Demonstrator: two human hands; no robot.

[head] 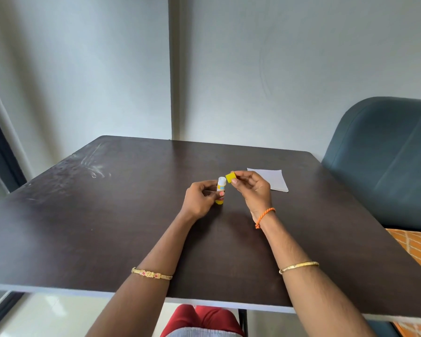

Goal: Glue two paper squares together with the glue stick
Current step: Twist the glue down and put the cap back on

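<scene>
A person sits at a dark brown wooden worktop point(107, 215), seen from a camera on their head, both forearms reaching forward. The left hand point(199, 199) is curled around a small upright glue stick with a white body and yellow base point(221, 189), its long axis near vertical, base at or just above the worktop, white top uncovered. The right hand point(252, 188) pinches a small yellow plastic cap point(231, 177) between thumb and forefinger, held just beside and slightly above the top of the stick, apart from it.

The white paper squares point(269, 179) lie flat on the worktop just beyond and to the right of the right hand, untouched; they look stacked, though how many there are cannot be told. The right hand is clearly the nearer one to the paper. The stick would have to travel rightward and away from the body, tip turned down, to reach the sheets.

No containers are in view. A blue-grey padded chair point(387, 161) stands at the right.
</scene>
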